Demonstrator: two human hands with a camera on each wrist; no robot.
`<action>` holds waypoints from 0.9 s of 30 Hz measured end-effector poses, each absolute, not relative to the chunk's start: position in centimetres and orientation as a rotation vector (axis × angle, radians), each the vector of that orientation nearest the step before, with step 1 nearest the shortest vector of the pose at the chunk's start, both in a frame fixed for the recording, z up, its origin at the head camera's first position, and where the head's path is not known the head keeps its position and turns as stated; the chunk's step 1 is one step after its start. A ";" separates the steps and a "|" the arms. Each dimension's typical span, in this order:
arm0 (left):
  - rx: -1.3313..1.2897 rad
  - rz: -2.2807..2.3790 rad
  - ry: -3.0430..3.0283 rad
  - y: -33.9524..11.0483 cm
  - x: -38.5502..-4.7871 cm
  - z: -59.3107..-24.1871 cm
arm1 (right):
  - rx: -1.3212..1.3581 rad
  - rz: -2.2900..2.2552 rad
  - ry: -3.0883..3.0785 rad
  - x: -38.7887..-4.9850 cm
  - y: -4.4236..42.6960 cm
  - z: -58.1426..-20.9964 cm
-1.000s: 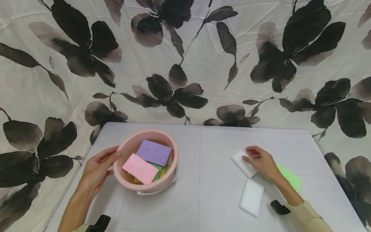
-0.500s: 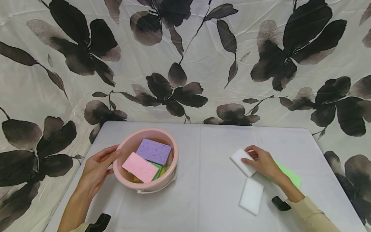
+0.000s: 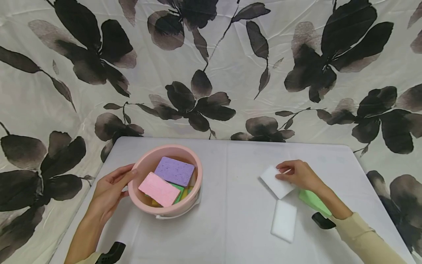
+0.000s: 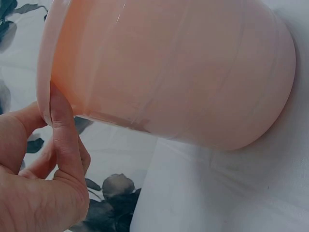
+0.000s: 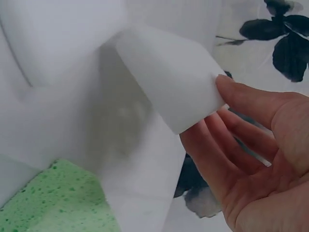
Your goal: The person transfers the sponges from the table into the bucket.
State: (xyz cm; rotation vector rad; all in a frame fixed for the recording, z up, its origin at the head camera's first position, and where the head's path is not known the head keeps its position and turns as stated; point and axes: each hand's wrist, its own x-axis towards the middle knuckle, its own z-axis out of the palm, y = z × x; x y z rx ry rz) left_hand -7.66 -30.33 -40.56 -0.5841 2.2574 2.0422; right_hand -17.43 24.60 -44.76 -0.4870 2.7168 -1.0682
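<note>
Right hand (image 3: 299, 176) pinching tilted white sponge (image 3: 274, 180), green sponge (image 3: 311, 201) lying beside its wrist; left hand (image 3: 106, 193) gripping bucket (image 4: 183, 72) by rim, pink sponge (image 3: 159, 189) sitting inside, to its right.

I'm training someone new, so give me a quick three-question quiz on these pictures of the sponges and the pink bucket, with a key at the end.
1. What does the right hand pinch?
2. True or false: the pink sponge lies outside the pink bucket.
3. Fill in the blank: the left hand grips the pink bucket by its ____.

Key:
1. A white block.
2. False; the pink sponge is inside the bucket.
3. Rim.
</note>
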 end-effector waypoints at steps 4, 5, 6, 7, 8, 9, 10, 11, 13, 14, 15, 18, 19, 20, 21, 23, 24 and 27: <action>-0.581 2.050 2.256 -30.4 -7.6 -40.6 | -0.433 -1.136 2.692 -17.5 24.3 -44.1; -0.585 2.053 2.253 -30.4 -7.6 -40.6 | -0.423 -1.149 2.690 -17.6 24.2 -43.9; -0.586 2.052 2.252 -30.4 -7.6 -40.6 | -0.414 -1.162 2.687 -17.6 24.2 -43.8; -0.586 2.047 2.255 -30.4 -7.6 -40.6 | -0.407 -1.179 2.680 -17.6 24.1 -43.6; -0.585 2.040 2.259 -30.4 -7.6 -40.6 | -0.398 -1.195 2.672 -17.6 24.0 -43.4; -0.583 2.036 2.262 -30.4 -7.7 -40.6 | -0.389 -1.214 2.660 -17.7 23.9 -43.3; -0.583 2.035 2.262 -30.4 -7.7 -40.7 | -0.376 -1.235 2.643 -17.7 23.8 -43.1; -0.583 2.040 2.256 -30.4 -7.7 -40.7 | -0.366 -1.258 2.622 -17.7 23.7 -42.8; -0.579 2.047 2.250 -30.4 -7.7 -40.7 | -0.347 -1.304 2.581 -17.8 23.4 -42.3; -0.578 2.055 2.245 -30.4 -7.7 -40.7 | -0.337 -1.328 2.558 -17.8 23.2 -42.1; -0.578 2.065 2.236 -30.4 -7.7 -40.7 | -0.326 -1.352 2.537 -17.8 23.0 -41.9; -0.578 2.083 2.220 -30.4 -7.7 -40.7 | -0.299 -1.406 2.486 -17.9 22.5 -41.1; -0.580 2.085 2.219 -30.4 -7.7 -40.7 | -0.294 -1.421 2.470 -18.0 22.3 -40.8; -0.583 2.085 2.217 -30.4 -7.7 -40.7 | -0.290 -1.433 2.458 -18.0 22.1 -40.6; -0.587 2.084 2.215 -30.4 -7.7 -40.6 | -0.284 -1.442 2.450 -18.1 21.9 -40.3; -0.595 2.087 2.210 -30.3 -7.7 -40.6 | -0.282 -1.458 2.436 -18.2 21.6 -39.8; -0.598 2.086 2.210 -30.3 -7.7 -40.6 | -0.280 -1.466 2.430 -18.2 21.4 -39.5; -0.598 2.093 2.202 -30.3 -7.6 -40.7 | -0.270 -1.476 2.419 -18.2 20.9 -38.8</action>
